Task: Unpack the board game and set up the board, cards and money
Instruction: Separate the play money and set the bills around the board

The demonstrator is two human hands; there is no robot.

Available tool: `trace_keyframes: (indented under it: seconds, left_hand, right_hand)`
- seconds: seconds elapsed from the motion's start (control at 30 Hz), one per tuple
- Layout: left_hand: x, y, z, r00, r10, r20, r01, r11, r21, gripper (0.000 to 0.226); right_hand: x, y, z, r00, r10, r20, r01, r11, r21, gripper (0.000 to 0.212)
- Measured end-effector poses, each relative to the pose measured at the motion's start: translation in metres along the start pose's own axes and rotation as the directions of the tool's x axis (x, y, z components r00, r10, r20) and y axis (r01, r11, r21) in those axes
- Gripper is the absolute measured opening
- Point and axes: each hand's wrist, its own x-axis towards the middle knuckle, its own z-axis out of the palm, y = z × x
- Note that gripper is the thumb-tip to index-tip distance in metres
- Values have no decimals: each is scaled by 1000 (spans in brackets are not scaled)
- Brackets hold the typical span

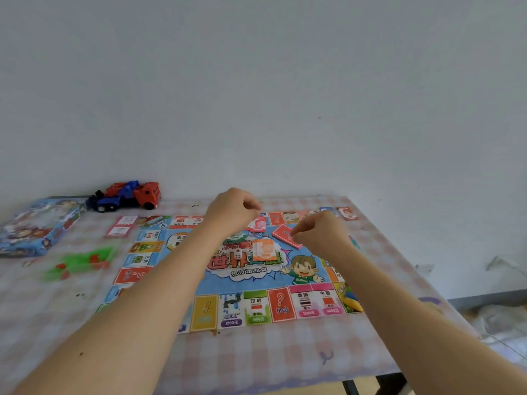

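Two bare forearms (159,283), seemingly unsleeved.

Single head-worn wide-angle view, facing forward and down, close over the table (256,363), near edge

red deck (286,236), orange deck (264,249), crowding board (258,283) centre

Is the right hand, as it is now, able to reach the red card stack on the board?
Probably yes. The right hand is curled just beside the red card stack, with its fingertips at the stack's edge, and nothing lies between them.
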Motion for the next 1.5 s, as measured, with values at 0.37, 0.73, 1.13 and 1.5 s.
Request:
trace_keyframes:
  seconds: [0.37, 0.73, 1.13, 1.5]
  left_hand:
    - [9, -51, -5, 984, -156, 86, 157, 988, -6, 25]
    - [15, -63, 3, 976, -197, 90, 196, 980, 23, 39]
    - [22, -73, 8, 957, -270, 111, 259, 960, 102, 29]
    - [32, -68, 10, 907, -341, 248, 277, 926, 258, 55]
  right_hand:
    - [26, -22, 31, 977, -24, 212, 50, 992, -119, 19]
    - [41, -35, 32, 926, -82, 368, 162, 968, -193, 39]
    - [54, -30, 43, 959, -85, 271, 150, 961, -231, 32]
    - [57, -21, 42, 971, -60, 232, 107, 975, -194, 24]
